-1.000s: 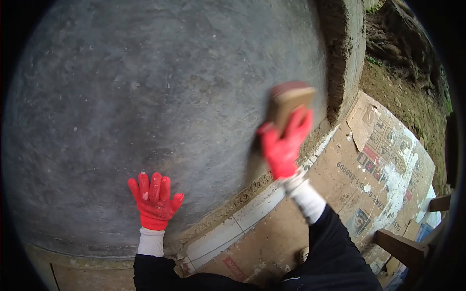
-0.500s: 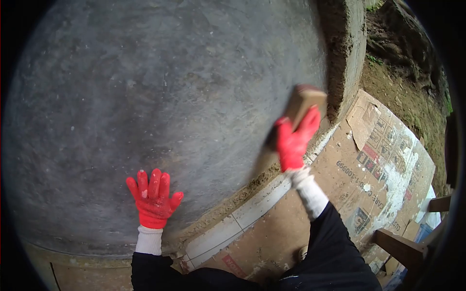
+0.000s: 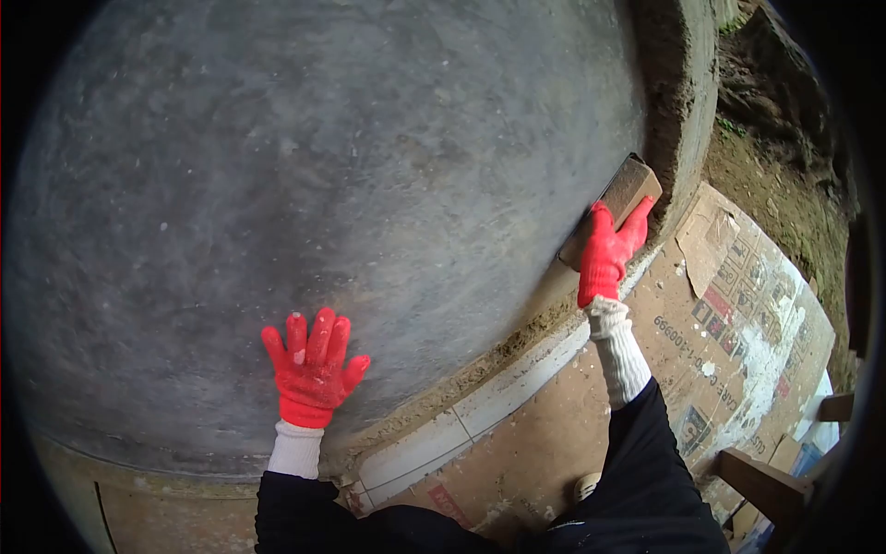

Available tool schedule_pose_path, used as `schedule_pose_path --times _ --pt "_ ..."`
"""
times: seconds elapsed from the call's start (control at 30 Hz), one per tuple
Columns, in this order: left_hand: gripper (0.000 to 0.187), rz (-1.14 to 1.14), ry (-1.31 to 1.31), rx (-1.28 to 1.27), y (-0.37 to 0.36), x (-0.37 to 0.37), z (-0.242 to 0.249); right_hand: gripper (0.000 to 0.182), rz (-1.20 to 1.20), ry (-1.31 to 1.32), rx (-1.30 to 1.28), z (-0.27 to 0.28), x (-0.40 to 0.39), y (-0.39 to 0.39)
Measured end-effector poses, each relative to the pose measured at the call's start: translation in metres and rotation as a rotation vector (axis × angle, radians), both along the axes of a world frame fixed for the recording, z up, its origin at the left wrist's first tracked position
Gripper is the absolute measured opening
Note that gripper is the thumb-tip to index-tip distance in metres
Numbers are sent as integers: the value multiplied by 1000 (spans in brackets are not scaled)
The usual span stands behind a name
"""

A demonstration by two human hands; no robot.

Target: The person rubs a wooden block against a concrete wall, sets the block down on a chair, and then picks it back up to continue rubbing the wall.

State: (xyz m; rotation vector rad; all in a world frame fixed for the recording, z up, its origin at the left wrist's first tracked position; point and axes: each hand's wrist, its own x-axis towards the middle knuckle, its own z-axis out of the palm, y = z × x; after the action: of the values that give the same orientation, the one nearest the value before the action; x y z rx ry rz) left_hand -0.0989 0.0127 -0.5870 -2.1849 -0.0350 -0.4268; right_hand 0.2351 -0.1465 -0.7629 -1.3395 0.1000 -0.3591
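My left hand (image 3: pixel 314 367), in a red glove with a white cuff, lies flat with fingers spread on the smooth grey cement surface (image 3: pixel 369 166). Specks of pale residue dot its fingertips. Off to the right, my right hand (image 3: pixel 613 247) wears a matching glove and grips a brown rectangular sanding block (image 3: pixel 630 185). The block rests against the cement close to its right edge, tilted diagonally. Its contact face is hidden.
A rough raised ledge (image 3: pixel 681 102) borders the cement on the right. White tiles (image 3: pixel 489 403) run along the lower edge. Paint-splashed cardboard (image 3: pixel 720 342) covers the ground, with wooden pieces (image 3: pixel 761 480) at lower right. Bare soil (image 3: pixel 784 203) and roots lie beyond.
The sanding block has moved right and slightly up in view with my right hand, nearer the ledge. The whole view has shifted slightly; my left hand stays flat on the cement.
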Motion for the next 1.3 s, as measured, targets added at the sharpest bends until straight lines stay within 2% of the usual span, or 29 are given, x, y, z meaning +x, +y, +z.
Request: schedule_pose_path --times 0.07,0.1,0.13,0.17,0.2,0.23,0.3,0.37,0.43,0.5,0.53,0.6,0.63,0.67,0.7,0.73,0.77,0.8,0.87,0.93,1.0,1.03,1.07,1.1,1.17,1.23,1.3 --pt "52 29 7 -20 0 2 1 89 38 -172 -179 3 -36 4" --pt "52 31 17 -18 0 1 2 89 48 -362 -350 1 -65 10" --pt "52 36 21 -5 0 1 2 80 20 -676 -341 19 -92 10" --pt "51 39 15 8 -1 2 1 72 248 -747 -283 7 -115 21" --pt "51 35 7 11 0 2 -1 61 402 -923 -257 25 -127 11" --pt "52 0 -4 10 2 2 -3 64 458 -1112 -200 26 -127 19" --pt "52 -39 -3 22 4 -1 2 70 459 -1130 -186 28 -114 14" --pt "53 36 16 -26 1 1 1 82 396 -914 -348 20 -85 0" --pt "53 -11 -9 -2 4 3 -2 90 -54 -675 -340 17 -48 1" --pt "54 -43 -30 22 3 2 0 93 -13 -120 -177 15 -8 -4" --pt "54 18 4 3 -1 3 3 93 -6 -124 -186 16 -7 -5" --pt "53 71 34 -13 -2 4 2 94 5 82 -88 20 -3 -7" --pt "54 29 7 -8 1 4 0 90 16 -139 -138 17 -25 2" --pt "54 -14 -15 -7 3 3 -1 86 1 -343 -303 13 -54 10" --pt "54 -21 -7 -10 4 2 -1 78 17 -621 -324 33 -83 9" --pt "54 -25 -13 13 5 1 -1 70 239 -744 -227 35 -106 16" --pt "55 -29 -24 36 4 2 -2 62 380 -969 -308 38 -120 8" --pt "55 -38 -27 38 3 4 -3 59 470 -1220 -278 42 -120 13" --pt "51 36 -25 -10 1 2 -1 63 421 -1247 -271 42 -105 11" --pt "53 -16 -28 13 5 -1 -2 76 328 -1220 -338 34 -72 -5" --pt "55 -69 -47 28 9 3 -5 83 66 -775 -430 14 -45 -12" --pt "55 -43 -36 19 7 3 -3 85 -56 -431 -444 -12 -28 -3" --pt "56 -14 -23 9 5 1 -3 92 -14 -123 -195 -13 -6 -3" --pt "56 -9 -24 2 4 -1 -5 97 9 114 -73 -6 10 -12" --pt "56 11 -18 16 4 2 -3 96 49 188 -38 -1 -2 -12" --pt "55 -7 -25 35 7 3 -2 86 0 -252 -241 -21 -53 9" --pt "55 -23 -33 39 6 0 -6 78 192 -693 -219 -1 -108 12"
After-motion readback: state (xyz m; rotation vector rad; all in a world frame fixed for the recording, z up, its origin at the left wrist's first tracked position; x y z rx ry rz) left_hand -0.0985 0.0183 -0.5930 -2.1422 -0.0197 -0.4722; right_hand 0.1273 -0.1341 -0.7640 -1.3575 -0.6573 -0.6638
